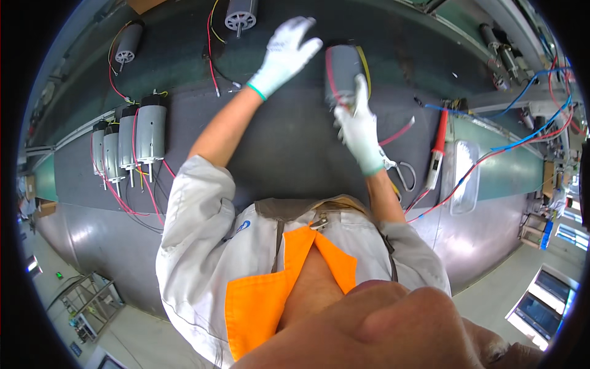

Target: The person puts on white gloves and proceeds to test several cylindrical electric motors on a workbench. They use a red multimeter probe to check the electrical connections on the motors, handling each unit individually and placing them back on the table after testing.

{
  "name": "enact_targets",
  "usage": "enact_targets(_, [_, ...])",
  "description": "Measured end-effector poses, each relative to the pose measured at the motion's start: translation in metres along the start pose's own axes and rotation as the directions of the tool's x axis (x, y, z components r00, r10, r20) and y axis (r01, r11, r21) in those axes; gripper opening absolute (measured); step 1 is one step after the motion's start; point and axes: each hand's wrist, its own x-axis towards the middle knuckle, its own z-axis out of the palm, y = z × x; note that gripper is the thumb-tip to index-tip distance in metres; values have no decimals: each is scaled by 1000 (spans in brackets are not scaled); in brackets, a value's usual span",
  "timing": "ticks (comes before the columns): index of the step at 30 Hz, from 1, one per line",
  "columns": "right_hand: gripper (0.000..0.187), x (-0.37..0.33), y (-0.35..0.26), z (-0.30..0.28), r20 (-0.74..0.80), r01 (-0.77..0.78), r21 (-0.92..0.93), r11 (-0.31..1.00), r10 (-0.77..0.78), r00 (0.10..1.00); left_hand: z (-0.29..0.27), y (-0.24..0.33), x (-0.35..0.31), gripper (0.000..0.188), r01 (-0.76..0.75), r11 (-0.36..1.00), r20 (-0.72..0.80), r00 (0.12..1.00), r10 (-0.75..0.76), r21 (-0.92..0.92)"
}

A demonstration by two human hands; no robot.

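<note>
My left hand (287,56), in a white glove, hovers over the dark work surface with its fingers spread and nothing in it. Just to its right is a grey cylindrical electric motor (342,69) with a red and a yellow wire along its sides. My right hand (359,132), gloved too, grips the near end of this motor, one finger stretched up along its casing. The motor's shaft is hidden by the glove. Beyond my left hand another grey motor (241,13) lies with its shaft toward me.
Several grey motors (151,132) with red and black leads are grouped at the left. One more motor (128,44) lies at the far left. Right of my right hand are scissors (405,176), a red-ended handheld tool (439,147), a clear plastic tray (465,178) and blue and red cables (533,138).
</note>
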Motion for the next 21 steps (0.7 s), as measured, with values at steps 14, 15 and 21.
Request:
enact_targets(14, [77, -25, -12, 22, 369, 450, -756, 475, -258, 893, -80, 110, -145, 37, 183, 944, 96, 982, -162, -274])
enact_targets(15, [76, -21, -12, 19, 384, 427, -777, 463, -189, 904, -82, 108, -144, 38, 120, 973, 65, 992, -110, -195])
enact_targets(21, [42, -53, -68, -7, 372, 813, -293, 502, -724, 581, -168, 93, -141, 54, 955, 270, 776, 261, -573, -122])
